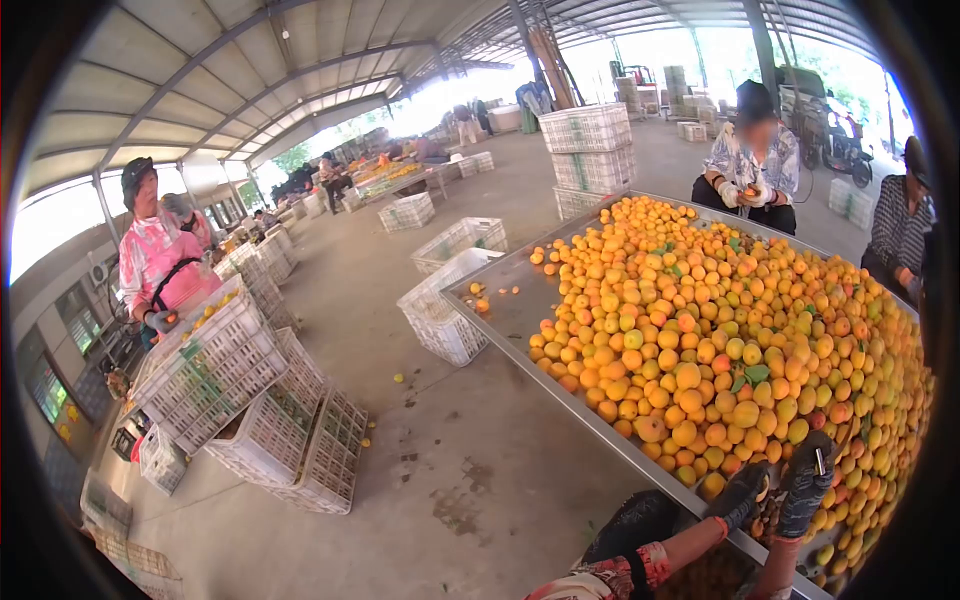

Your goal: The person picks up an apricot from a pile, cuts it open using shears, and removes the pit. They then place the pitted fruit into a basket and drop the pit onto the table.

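Observation:
Orange and yellow fruit (690, 340), with a few green leaves among it, is heaped on a metal-edged table (590, 412) at the right. My left hand (740, 496), in a dark glove, reaches over the table's near edge and is curled at the front of the heap, with a small yellowish thing at its fingers. Close beside it on the right, my right hand (806, 484), also gloved, is raised over the fruit with its fingers bent and a small shiny metal piece at them. Exactly what either hand grips is too small to tell.
Across the table a person (752, 160) holds fruit in gloved hands; another person (900, 225) sits at the far right. At the left a person in pink (165, 250) stands by stacked white crates (215, 370). More crates (445, 310) stand beyond the table's left edge.

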A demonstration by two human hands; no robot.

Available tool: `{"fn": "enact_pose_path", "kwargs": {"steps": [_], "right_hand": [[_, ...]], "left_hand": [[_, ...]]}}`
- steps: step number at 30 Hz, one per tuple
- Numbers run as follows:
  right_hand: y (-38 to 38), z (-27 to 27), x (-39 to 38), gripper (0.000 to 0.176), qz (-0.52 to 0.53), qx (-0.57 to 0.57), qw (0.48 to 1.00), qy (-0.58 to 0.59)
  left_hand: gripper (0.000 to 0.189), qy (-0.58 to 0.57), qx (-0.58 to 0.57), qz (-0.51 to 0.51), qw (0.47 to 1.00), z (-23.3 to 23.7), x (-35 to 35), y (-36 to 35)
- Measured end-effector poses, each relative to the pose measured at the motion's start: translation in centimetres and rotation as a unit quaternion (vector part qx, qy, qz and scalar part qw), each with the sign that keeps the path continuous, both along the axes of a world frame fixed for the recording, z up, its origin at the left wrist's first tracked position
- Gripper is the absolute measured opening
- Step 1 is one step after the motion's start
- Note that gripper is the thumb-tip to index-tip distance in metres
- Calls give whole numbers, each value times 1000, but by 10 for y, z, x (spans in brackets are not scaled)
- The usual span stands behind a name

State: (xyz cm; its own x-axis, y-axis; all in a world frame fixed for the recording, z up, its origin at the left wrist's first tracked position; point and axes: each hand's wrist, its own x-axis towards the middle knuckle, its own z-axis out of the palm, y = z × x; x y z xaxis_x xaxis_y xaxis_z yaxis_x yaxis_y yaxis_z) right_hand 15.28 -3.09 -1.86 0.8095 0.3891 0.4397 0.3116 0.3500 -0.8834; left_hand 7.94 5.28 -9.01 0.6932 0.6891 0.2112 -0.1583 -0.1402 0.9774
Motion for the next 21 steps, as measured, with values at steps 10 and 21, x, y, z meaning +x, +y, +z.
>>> {"fn": "enact_pose_path", "kwargs": {"steps": [10,21], "right_hand": [[-9,-84,3,27,98,-60,984,134],[-2,-22,-34,25,134,-18,956,260]], "left_hand": [[38,46,-23,-21,998,-10,5,0],[54,193,-1,-92,977,-19,4,-4]]}}
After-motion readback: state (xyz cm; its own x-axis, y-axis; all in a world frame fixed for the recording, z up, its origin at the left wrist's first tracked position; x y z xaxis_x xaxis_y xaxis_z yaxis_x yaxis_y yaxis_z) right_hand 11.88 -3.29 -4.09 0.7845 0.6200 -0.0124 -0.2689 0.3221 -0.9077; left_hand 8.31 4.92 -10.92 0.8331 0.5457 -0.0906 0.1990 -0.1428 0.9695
